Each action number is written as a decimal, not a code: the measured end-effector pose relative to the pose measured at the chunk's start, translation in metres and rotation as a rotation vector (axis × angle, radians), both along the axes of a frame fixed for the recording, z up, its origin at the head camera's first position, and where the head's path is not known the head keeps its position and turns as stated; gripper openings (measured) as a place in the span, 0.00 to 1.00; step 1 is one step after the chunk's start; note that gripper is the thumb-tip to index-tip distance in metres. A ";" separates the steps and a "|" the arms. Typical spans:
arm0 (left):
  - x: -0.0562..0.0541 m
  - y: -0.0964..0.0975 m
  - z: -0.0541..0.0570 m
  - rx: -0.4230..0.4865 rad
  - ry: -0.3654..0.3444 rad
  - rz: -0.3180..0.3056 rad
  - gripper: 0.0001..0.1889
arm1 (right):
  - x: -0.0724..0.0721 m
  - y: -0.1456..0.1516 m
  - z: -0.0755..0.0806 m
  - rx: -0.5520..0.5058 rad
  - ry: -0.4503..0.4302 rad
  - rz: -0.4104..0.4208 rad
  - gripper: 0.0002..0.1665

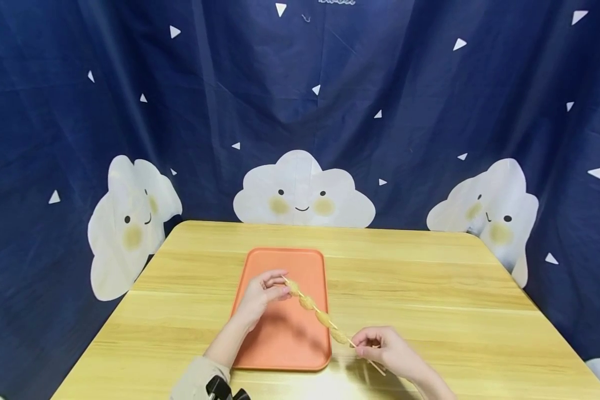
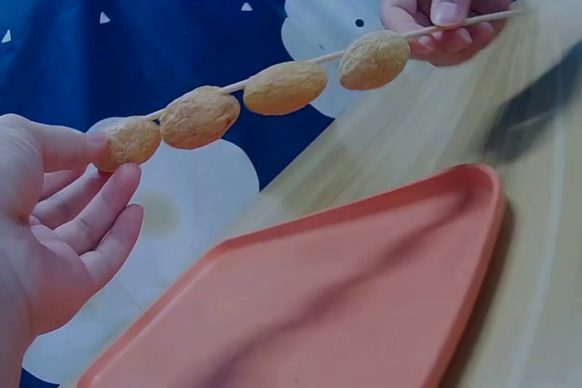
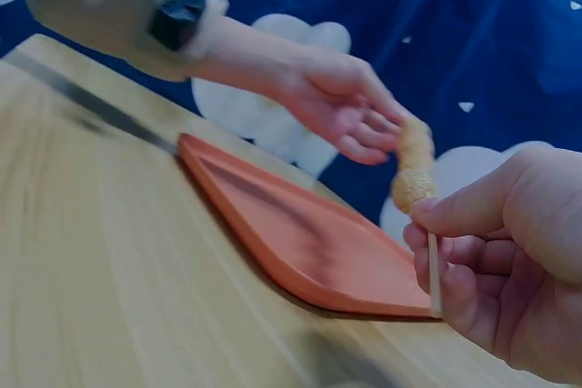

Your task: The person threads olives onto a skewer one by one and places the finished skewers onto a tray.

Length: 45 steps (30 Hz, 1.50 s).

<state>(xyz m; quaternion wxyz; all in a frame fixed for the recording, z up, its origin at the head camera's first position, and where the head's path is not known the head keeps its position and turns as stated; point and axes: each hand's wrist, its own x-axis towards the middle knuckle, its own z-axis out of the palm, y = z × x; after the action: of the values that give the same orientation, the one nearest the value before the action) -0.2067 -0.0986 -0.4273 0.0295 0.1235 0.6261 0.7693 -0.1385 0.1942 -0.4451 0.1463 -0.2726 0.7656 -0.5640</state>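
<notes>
A thin wooden skewer threaded with several golden-brown oval food pieces (image 2: 200,117) is held up between both hands, slanting down to the right in the head view. My left hand (image 1: 260,294) pinches the end piece between thumb and fingers, above the tray. Farther down, my right hand (image 1: 386,351) grips the bare stick (image 3: 434,274) just below the lowest piece, its thumb pressed on the wood. The stick's tail pokes out past the right fingers. Beneath the skewer lies an orange-red rectangular tray (image 1: 280,347), with only shadows visible on it.
The tray rests on a light wood-grain table (image 1: 430,278). Behind the table hangs a dark blue curtain (image 1: 280,111) printed with smiling white clouds and small triangles. A black device (image 3: 177,20) is strapped at the left wrist.
</notes>
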 end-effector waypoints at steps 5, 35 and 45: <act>-0.009 0.002 0.002 0.009 -0.007 0.076 0.20 | -0.001 -0.022 -0.005 -0.086 -0.101 0.072 0.08; 0.064 -0.104 -0.032 -0.565 -0.025 0.064 0.55 | -0.022 -0.069 -0.008 -0.129 -0.204 -0.185 0.12; 0.077 -0.102 -0.044 -0.565 -0.054 -0.044 0.58 | -0.031 -0.091 -0.014 -0.159 -0.240 -0.231 0.10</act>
<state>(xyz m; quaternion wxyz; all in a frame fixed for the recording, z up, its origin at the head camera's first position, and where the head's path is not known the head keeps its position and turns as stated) -0.1295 -0.2003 -0.4712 0.0960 0.1034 0.8119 0.5664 -0.1694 0.1037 -0.4592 0.1486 -0.1242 0.7219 -0.6643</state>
